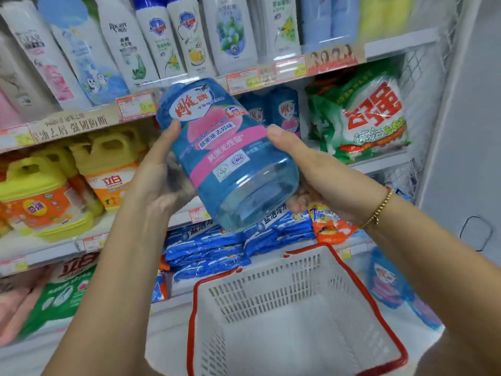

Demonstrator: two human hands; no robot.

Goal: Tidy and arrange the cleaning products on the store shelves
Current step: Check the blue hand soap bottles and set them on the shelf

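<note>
A large blue detergent jug (227, 158) with a pink label band is tilted, its base toward me, in front of the middle shelf. My left hand (160, 172) grips its left side, thumb up along the label. My right hand (306, 169) holds the right side and cups under the base. Two matching blue jugs (282, 112) stand on the shelf just behind it. Below my arms sits a white basket (298, 316) with a red rim, nothing inside.
Yellow detergent jugs (108, 164) stand at left on the middle shelf, green washing-powder bags (371, 118) at right. Shampoo bottles (162, 39) line the upper shelf. Blue packets (211, 248) are stacked on the lower shelf. A wire mesh panel (423, 77) closes the shelf's right end.
</note>
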